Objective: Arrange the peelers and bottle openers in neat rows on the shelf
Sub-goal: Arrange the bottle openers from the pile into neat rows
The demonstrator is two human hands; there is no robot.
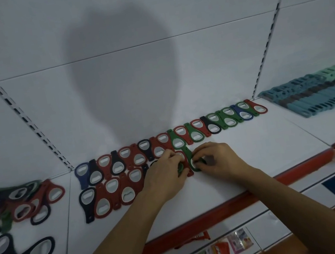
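from the head view, the front row (110, 187) of bottle openers on the shelf (255, 156) was only part built, and both hands met at its right end, just in front of the full back row (206, 124). the step in hand looked like seating one more piece. to do it well, the green opener (188, 156) should probably be laid head-to-tail against the red opener (182, 156) beside it, matching the alternating pattern, with its edge level with the row and not riding over its neighbour. the right hand (214, 159) had its fingers curled tight round the ring end of the green opener, whose handle pointed toward the back row. the left hand (165, 174) had its fingers bent down onto the red opener, a sliver of green showing under the thumb; whether it gripped or only steadied could not be told. a loose pile (19, 202) waited at far left, and the peelers (316, 95) lay ranked at far right.
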